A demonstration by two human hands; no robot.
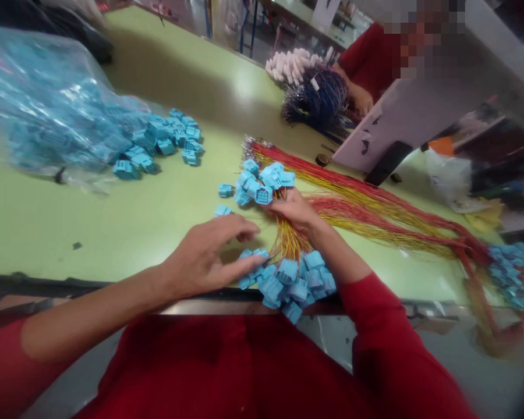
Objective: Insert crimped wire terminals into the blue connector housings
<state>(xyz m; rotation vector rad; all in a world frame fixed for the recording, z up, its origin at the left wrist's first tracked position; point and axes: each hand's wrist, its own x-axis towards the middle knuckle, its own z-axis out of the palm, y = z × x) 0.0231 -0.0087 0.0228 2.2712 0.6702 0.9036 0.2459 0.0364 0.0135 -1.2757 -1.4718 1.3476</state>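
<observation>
Red shirt front (pixel 244 361) on my side of the near connector cluster (pixel 287 271); wire bundle (pixel 289 237) running from that cluster away from me into my closed right hand (pixel 296 209), left hand (pixel 201 256) half open just left of it, nothing seen held.

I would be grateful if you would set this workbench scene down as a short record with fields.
left hand: left hand open beside the lower blue connectors; contact unclear
right hand: right hand closed on thin wires, near the upper blue connectors
left side: clear plastic bag of blue connectors, with loose connectors by it
right side: long red and yellow wires across the green bench
far side: co-worker's hand beside dark blue wires
</observation>
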